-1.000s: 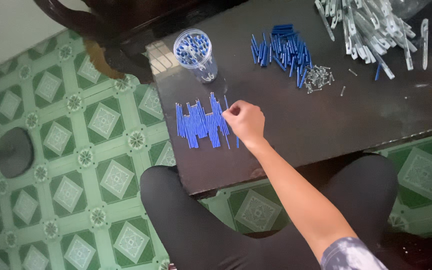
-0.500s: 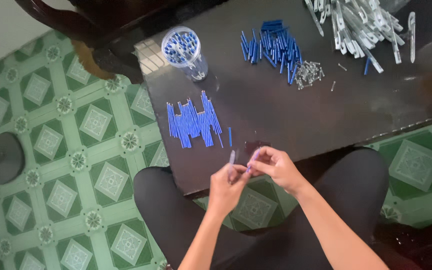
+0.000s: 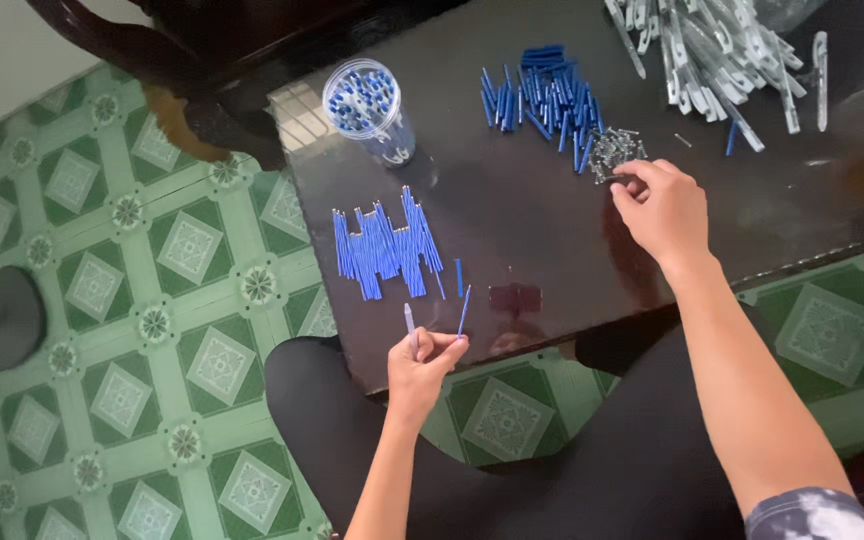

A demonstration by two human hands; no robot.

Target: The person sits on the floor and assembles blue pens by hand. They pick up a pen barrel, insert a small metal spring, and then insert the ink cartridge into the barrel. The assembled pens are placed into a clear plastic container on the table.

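Note:
My left hand (image 3: 420, 362) is at the near edge of the dark table (image 3: 542, 215), holding a clear pen tip piece (image 3: 410, 321) and a thin blue refill (image 3: 464, 309) upright between its fingers. My right hand (image 3: 660, 208) reaches across the table and pinches at a small heap of metal springs (image 3: 612, 152). A row of blue refills (image 3: 384, 246) lies on the table to the left, just beyond my left hand. A second heap of blue refills (image 3: 544, 98) lies farther back next to the springs.
A clear plastic cup (image 3: 368, 108) with blue pieces stands at the far left of the table. Several clear pen barrels (image 3: 712, 45) are piled at the back right. My legs in black trousers are under the table; green patterned floor tiles (image 3: 122, 300) lie to the left.
My right hand left the refill row, met my left hand at the table's near edge, then reached out to the springs. My left hand now holds the pieces alone.

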